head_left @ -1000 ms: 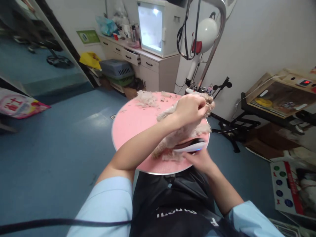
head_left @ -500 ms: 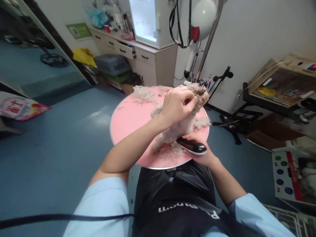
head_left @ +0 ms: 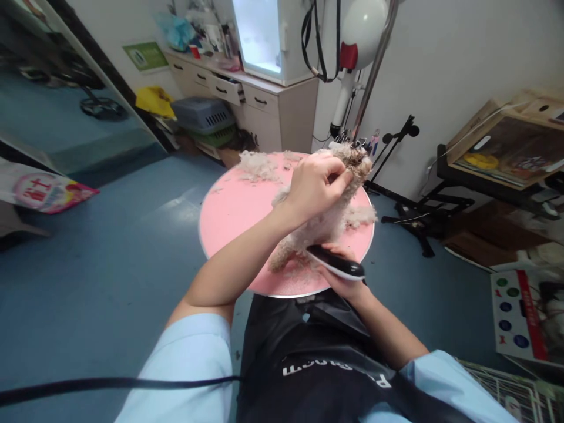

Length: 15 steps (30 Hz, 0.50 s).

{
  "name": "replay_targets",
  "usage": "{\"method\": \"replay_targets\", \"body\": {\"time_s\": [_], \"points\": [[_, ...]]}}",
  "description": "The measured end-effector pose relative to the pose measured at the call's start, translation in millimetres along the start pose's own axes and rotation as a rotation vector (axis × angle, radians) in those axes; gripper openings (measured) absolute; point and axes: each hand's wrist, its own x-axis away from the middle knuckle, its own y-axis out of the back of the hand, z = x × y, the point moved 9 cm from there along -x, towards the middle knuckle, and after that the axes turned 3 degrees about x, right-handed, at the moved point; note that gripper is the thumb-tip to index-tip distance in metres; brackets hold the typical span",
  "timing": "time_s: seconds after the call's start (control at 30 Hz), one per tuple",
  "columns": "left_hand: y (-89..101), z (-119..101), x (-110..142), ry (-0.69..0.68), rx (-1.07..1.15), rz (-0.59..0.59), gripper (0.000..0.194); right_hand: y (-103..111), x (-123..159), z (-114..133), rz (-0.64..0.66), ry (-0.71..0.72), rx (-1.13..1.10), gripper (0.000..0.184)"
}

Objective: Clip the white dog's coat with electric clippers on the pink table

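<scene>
A small cream curly-haired dog [head_left: 324,220] stands on a round pink grooming table [head_left: 233,208]. My left hand [head_left: 315,185] is closed around the dog near its head and holds it up. My right hand [head_left: 346,276] grips a black and white electric clipper [head_left: 337,262], whose tip lies against the dog's lower body near the table's front edge. Clipped tufts of fur [head_left: 259,164] lie at the far side of the table and beside the dog.
A white cabinet with drawers [head_left: 259,108] and a lit box stands at the back. A stand dryer [head_left: 356,41] hangs over the table. A grey pet carrier [head_left: 202,114] sits on the blue floor. Wooden boxes [head_left: 506,147] on a black stand lie right. A black cord [head_left: 110,385] crosses my lap.
The clipper has turned from lying sideways to pointing in at the dog's underside. My left hand has kept its hold on the dog. The view has shifted slightly.
</scene>
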Motion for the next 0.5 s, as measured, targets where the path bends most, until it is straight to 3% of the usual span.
{"method": "replay_targets", "body": {"time_s": [0.1,0.33,0.5], "points": [[0.5,-0.6,0.4,-0.003,-0.004,-0.005,0.039,8.3,-3.2,3.9,-0.162,0.006,-0.037,0.048],[6.1,2.2,4.8,0.003,-0.001,-0.026,0.041,-21.6,16.7,0.3,-0.032,0.123,0.073,0.041],[12.6,5.5,10.2,0.031,0.016,-0.045,0.037,-17.4,17.7,-2.1,-0.013,0.097,0.013,0.042]]}}
